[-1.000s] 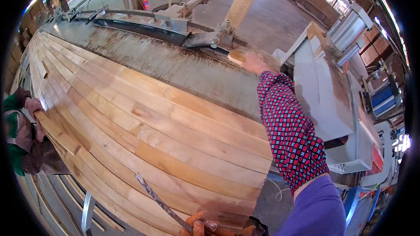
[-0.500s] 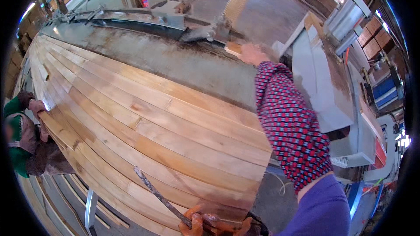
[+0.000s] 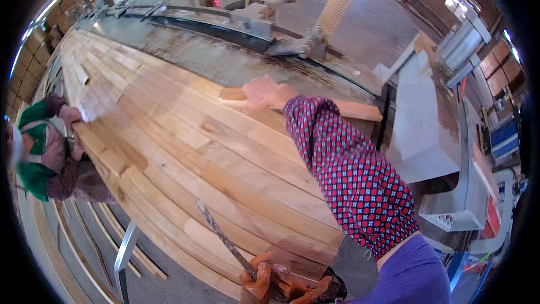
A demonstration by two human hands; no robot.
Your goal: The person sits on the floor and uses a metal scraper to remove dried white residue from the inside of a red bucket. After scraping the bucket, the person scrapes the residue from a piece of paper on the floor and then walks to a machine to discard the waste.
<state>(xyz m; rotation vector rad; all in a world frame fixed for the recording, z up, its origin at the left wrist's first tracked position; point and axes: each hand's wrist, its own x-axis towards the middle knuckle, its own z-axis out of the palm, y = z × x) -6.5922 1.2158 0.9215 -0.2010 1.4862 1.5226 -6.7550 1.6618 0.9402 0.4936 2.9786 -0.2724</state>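
Flat wooden strips lie side by side, forming a wide panel in front of me. Across its far edge reaches my bare right hand, in a patterned oversleeve. The fingers are closed on a wooden strip whose end sticks out to their left. To the right of the wrist shows a reddish strip; I cannot tell whether both are one piece. Low in the middle, my left hand, in a stained orange glove, is closed round a dark, speckled stick that slants over the panel.
At the left, a person's gloved hand touches strips along the panel's near side. A long metal machine bed runs behind the panel. White machine housing stands at the right, with a ribbed hose beyond. Loose strips lie lower left.
My right hand has moved left and nearer, from beside the machine to the panel's far edge, with the strip. The whole view has shifted. My left hand still holds the stick.
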